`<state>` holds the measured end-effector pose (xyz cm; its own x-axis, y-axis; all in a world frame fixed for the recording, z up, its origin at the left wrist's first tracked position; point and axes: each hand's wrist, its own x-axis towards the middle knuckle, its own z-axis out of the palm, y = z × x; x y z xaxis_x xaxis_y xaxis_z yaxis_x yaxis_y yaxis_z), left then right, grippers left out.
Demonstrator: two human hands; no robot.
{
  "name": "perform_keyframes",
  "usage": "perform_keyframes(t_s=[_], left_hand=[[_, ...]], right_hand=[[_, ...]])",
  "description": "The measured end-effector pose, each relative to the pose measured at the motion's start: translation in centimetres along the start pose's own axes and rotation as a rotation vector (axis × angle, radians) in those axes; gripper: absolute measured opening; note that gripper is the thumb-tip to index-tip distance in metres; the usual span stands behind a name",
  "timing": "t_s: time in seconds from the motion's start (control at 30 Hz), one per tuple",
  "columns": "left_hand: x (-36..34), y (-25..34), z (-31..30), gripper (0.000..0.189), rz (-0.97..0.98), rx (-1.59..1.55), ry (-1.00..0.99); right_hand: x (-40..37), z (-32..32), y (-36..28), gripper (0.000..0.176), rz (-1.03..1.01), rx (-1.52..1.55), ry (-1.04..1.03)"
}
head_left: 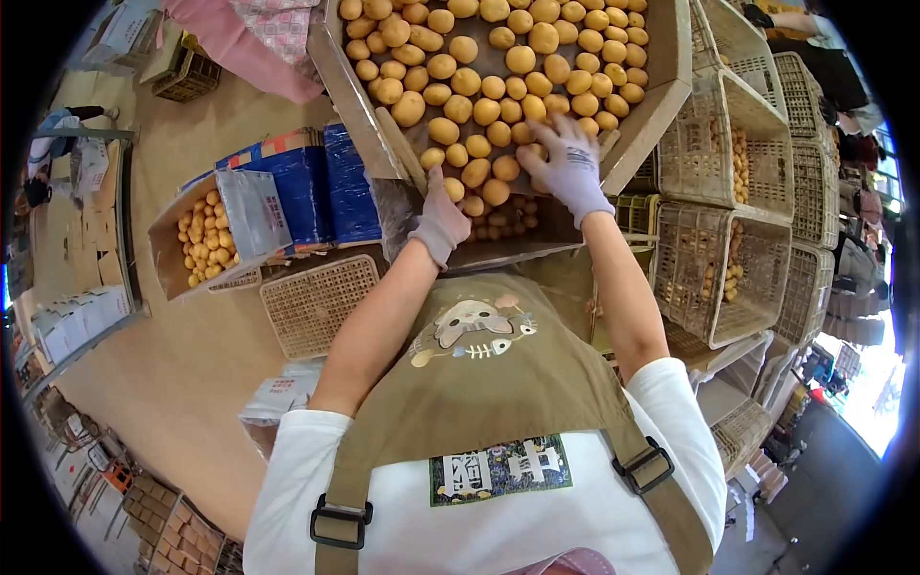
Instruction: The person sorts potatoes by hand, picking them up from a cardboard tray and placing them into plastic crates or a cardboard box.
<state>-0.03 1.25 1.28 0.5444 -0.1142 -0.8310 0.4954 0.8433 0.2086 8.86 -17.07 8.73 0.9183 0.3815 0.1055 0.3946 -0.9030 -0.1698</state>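
Many yellow potatoes (520, 59) lie spread over a sorting tray with pale raised side boards (659, 115). My left hand (443, 218), in a light glove, is at the tray's near left corner beside a potato (453, 189). It is seen edge-on with a finger stretched forward, and some of its fingers are hidden. On the right, my gloved right hand (573, 171) reaches over the potatoes with its fingers apart, its fingertips touching some of them. Below the tray's near edge, more potatoes lie in a box (508, 251) in front of my apron.
To the left stand an open carton of potatoes (206, 235), blue-wrapped boxes (347, 192) and a plastic crate (321, 305). Stacked crates (692, 273), some holding potatoes, line the right side. Pink cloth (259, 48) hangs by the tray's far left.
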Motion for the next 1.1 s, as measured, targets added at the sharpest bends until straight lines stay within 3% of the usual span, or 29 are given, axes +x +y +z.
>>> perform_keyframes(t_s=[0.07,0.17,0.3,0.4,0.43,0.53,0.57,0.67,0.7,0.77,0.8,0.9,1.0,1.03,1.07,1.1], left_hand=[[0.4,-0.1,0.2,0.081,-0.087,-0.16,-0.092],[0.4,-0.2,0.4,0.091,-0.093,-0.226,-0.212],[1.1,-0.1,0.4,0.097,-0.149,-0.301,-0.253],[1.0,-0.2,0.6,0.097,-0.128,-0.292,-0.2],[0.8,0.0,0.7,0.095,-0.137,-0.279,-0.216],[1.3,0.1,0.1,0.099,-0.138,-0.261,-0.336],[1.5,0.2,-0.1,0.089,-0.17,-0.25,-0.304],[0.1,0.3,0.8,0.081,-0.106,-0.096,0.011],[-0.4,0.4,0.9,0.073,-0.149,-0.123,0.039],[-0.2,0.4,-0.3,0.065,-0.128,0.0,-0.2],[0.2,0.3,-0.6,0.063,-0.088,0.022,-0.331],[1.1,0.2,-0.3,0.068,-0.022,-0.068,-0.396],[-0.7,1.3,1.4,0.079,-0.135,-0.277,-0.16],[-0.2,1.0,1.4,0.087,-0.126,-0.331,-0.265],[0.3,0.9,1.5,0.088,-0.15,-0.373,-0.206],[0.4,1.0,2.0,0.089,-0.177,-0.411,-0.15]], right_hand=[[0.7,0.8,1.3,0.051,-0.01,0.141,-0.289],[2.1,0.2,0.1,0.052,0.118,0.149,-0.018],[-0.4,2.2,-2.1,0.077,0.073,0.049,-0.415],[-1.0,1.9,-1.2,0.077,-0.019,0.014,-0.504],[-1.2,1.8,-1.4,0.065,-0.037,0.039,-0.414],[1.4,1.4,-2.3,0.051,0.019,0.157,-0.516],[0.8,2.3,-2.6,0.037,-0.075,0.28,-0.169],[1.8,2.2,-0.3,0.033,-0.204,-0.067,0.037],[2.7,0.4,0.1,0.041,-0.112,-0.043,-0.218],[4.8,1.1,0.6,0.049,0.124,0.042,-0.298],[3.8,1.7,0.5,0.05,0.046,0.02,0.018],[2.8,1.4,-1.9,0.06,0.024,-0.025,-0.388],[6.0,0.0,-1.0,0.04,0.112,0.123,-0.409],[6.9,-1.0,-2.4,0.03,0.095,0.163,-0.241],[7.7,-0.4,-2.9,0.031,0.001,0.258,-0.06],[8.5,0.4,-3.6,0.032,-0.021,0.231,-0.099]])
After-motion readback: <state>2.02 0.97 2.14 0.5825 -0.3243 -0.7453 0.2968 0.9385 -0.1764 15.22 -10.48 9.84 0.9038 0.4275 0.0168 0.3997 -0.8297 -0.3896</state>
